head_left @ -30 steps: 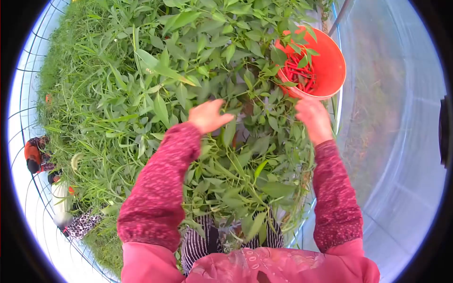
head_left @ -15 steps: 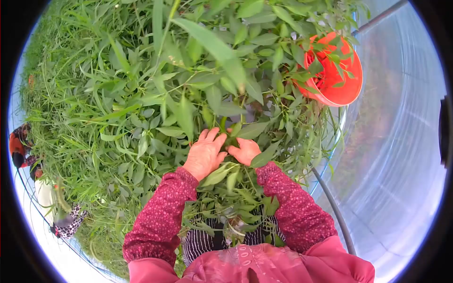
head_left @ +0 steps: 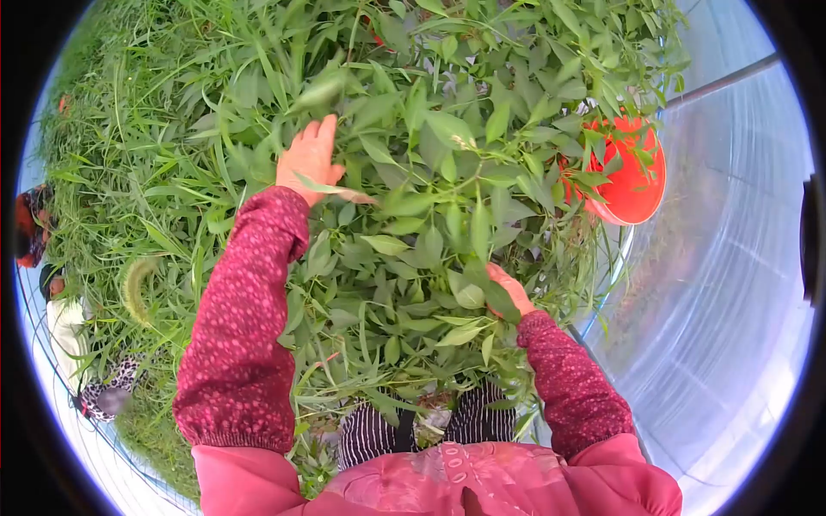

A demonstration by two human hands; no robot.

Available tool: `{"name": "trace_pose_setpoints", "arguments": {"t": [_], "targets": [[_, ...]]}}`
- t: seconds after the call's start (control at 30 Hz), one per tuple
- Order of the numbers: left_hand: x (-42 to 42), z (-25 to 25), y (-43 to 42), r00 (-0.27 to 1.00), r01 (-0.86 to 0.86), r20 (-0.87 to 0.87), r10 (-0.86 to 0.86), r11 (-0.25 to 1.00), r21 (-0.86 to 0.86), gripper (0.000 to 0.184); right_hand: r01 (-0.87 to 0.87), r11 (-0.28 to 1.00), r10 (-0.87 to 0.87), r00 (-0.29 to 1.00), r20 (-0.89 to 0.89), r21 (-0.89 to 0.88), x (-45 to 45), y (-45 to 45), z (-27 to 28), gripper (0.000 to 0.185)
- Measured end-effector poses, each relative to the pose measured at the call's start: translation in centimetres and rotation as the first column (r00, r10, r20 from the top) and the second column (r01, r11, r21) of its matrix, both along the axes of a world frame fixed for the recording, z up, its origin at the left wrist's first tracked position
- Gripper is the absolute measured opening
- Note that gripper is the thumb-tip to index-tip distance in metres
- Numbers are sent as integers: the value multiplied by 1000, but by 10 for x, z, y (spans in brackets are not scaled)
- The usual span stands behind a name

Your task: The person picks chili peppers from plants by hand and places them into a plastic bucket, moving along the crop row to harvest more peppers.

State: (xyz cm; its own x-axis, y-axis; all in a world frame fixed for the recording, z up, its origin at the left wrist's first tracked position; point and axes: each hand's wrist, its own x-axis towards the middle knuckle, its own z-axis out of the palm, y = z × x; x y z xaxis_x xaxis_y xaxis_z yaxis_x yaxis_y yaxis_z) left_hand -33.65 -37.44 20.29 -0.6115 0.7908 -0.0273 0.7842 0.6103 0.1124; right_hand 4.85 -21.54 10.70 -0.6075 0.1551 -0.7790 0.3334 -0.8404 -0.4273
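My left hand (head_left: 310,161) reaches forward over the leafy green plants (head_left: 430,232), its fingers stretched out and the thumb apart. A long, partly dried leaf (head_left: 344,191) lies by its thumb, and a motion-blurred leaf (head_left: 318,93) is just beyond the fingertips. Lower and to the right, my right hand (head_left: 513,292) is in the foliage with a finger stretched forward. A broad leaf (head_left: 495,297) covers part of that hand, and nothing held shows in it. Both sleeves are dark red with pale dots.
An orange-red bucket (head_left: 641,185) leans among plants at the right, partly behind leaves. Beyond it are plastic sheeting (head_left: 731,258) and a dark pole (head_left: 723,82). Tall grass (head_left: 172,172) fills the left. Other people (head_left: 69,335) are at the far left edge.
My hands were close together in the leaves at the middle and have moved apart. The left went forward and left; the right went right and slightly back. The view has shifted a little.
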Motion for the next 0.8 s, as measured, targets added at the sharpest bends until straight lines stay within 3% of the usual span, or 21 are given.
{"name": "trace_pose_setpoints", "arguments": {"t": [0.07,0.1,0.13,0.2,0.23,0.27,0.37,0.4,0.43,0.47,0.53,0.57,0.6,0.63,0.7,0.8], "targets": [[-14,-19,-21,912,-150,363,191,979,-138,79,-102,995,96,975,201,17,0,11,24,45],[-12,-19,-27,910,-170,345,231,965,-199,82,48,996,-40,995,94,-79,11,12,12,46],[-13,-21,-30,907,-174,349,235,965,-197,82,42,996,-35,995,97,-77,20,17,-1,46],[-13,-14,-33,834,-5,438,335,799,-601,84,59,990,-58,998,7,-128,16,18,-1,45],[-11,-23,-43,907,76,374,193,798,-598,68,24,980,-38,997,-69,-197,17,24,3,41],[-12,-28,-54,905,74,377,197,800,-596,68,19,981,-32,997,-66,-195,18,23,-1,41],[-17,-20,-87,887,-34,381,260,861,-508,29,-35,992,27,998,-62,-122,19,21,-8,38],[-18,-9,-100,886,-35,383,260,862,-505,29,-443,784,477,878,35,435,18,19,-8,38],[-19,0,-116,880,-31,397,261,866,-500,28,-632,168,709,611,352,757,16,15,-8,38],[-18,4,-135,873,-28,411,262,869,-495,28,-632,164,709,610,355,757,13,9,-6,38],[-15,-22,-190,926,8,347,149,911,-411,23,-606,428,653,720,234,670,0,-4,3,36],[-14,-53,-228,912,-50,375,168,951,-305,23,-607,425,653,719,237,672,-26,-13,33,36],[-9,-75,-255,896,-111,404,184,974,-196,23,-792,-103,720,359,594,602,-69,-24,85,31],[-1,-59,-262,899,-95,400,180,970,-223,23,-737,-589,520,-34,854,330,-102,-31,118,26],[15,-43,-273,900,-78,398,176,965,-251,22,-546,-568,628,197,753,616,-133,-30,129,15],[38,-51,-298,930,-119,327,168,979,-165,20,-389,-359,694,496,521,848,-214,-52,139,11]]}}
